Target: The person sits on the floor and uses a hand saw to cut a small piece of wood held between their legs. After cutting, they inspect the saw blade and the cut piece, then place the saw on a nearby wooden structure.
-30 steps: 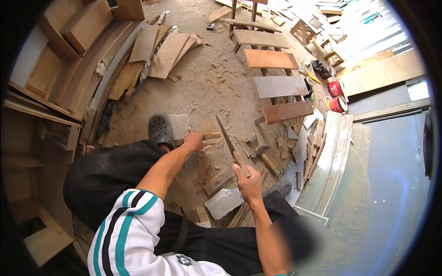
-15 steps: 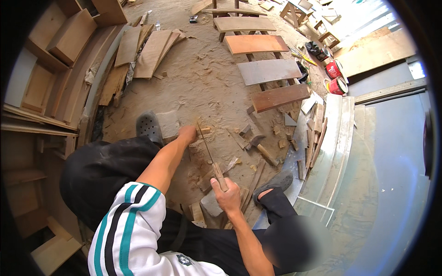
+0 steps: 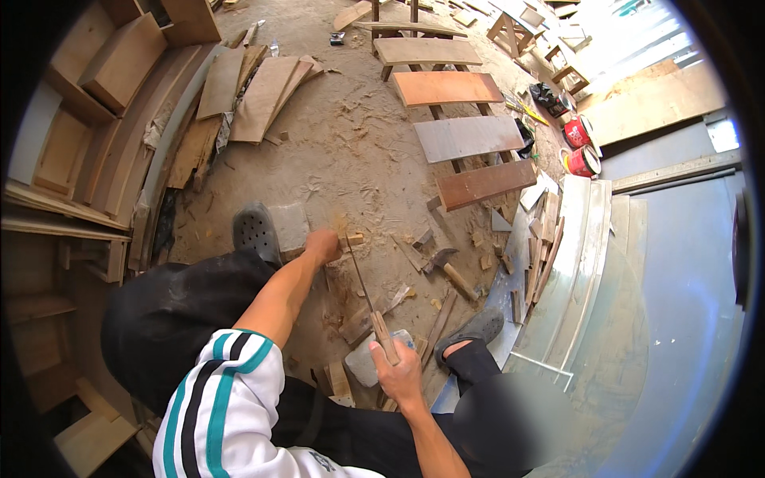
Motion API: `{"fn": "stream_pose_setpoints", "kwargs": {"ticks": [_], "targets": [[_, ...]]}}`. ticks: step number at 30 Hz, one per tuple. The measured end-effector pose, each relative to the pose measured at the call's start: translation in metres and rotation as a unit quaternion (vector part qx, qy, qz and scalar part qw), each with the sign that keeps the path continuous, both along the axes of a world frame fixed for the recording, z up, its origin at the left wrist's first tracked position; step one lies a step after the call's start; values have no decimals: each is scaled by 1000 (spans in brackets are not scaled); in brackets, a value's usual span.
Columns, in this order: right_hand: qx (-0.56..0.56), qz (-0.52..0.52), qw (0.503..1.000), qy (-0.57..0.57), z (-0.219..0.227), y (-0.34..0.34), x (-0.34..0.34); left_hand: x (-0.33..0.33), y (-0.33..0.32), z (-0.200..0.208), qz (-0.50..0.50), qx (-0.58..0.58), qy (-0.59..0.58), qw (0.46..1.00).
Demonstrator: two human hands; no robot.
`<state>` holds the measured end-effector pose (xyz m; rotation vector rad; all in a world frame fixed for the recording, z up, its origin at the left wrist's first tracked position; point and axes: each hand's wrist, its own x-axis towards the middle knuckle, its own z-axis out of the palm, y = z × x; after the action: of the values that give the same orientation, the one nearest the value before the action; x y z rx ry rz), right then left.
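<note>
My right hand [image 3: 398, 373] is closed round the wooden handle of a handsaw [image 3: 384, 334]. The narrow blade, seen nearly edge-on, runs forward and slightly left to a small wood piece [image 3: 355, 239]. My left hand [image 3: 323, 245] is closed on that piece, covering its left part. It rests low near a grey block [image 3: 288, 227], beside my clog [image 3: 255, 233]. Whether the teeth are in the wood is too small to tell. A hammer [image 3: 453, 273] with a wooden handle lies on the ground to the right of the blade.
Wood offcuts [image 3: 546, 227] lie at the right, beside long flat strips [image 3: 578, 239]. Boards [image 3: 478, 185] rest in a row across supports ahead. Red cans [image 3: 583, 162] stand beyond. Planks [image 3: 267, 95] lie at the far left, near wooden cabinets [image 3: 123, 64].
My right hand has drawn the handsaw back toward my body. My left hand stays on the small wood piece. The whole view has shifted slightly.
</note>
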<state>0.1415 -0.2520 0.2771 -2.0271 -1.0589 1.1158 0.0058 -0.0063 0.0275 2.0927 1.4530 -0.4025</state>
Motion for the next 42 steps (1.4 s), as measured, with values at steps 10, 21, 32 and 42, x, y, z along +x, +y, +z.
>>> {"fn": "stream_pose_setpoints", "kwargs": {"ticks": [10, 21, 32, 42], "targets": [[22, 35, 997, -66, -53, 30, 0, 1, -2, -7, 34, -42, 1, 999], [-56, 11, 998, -35, -52, 41, -5, -7, 1, -1, 36, -27, -5, 999], [6, 19, 999, -45, -88, 42, -7, -6, -4, -12, 26, -24, -19, 999], [-2, 1, 999, -33, -99, 32, -7, -3, 0, -13, 15, -5, -35, 999]]}}
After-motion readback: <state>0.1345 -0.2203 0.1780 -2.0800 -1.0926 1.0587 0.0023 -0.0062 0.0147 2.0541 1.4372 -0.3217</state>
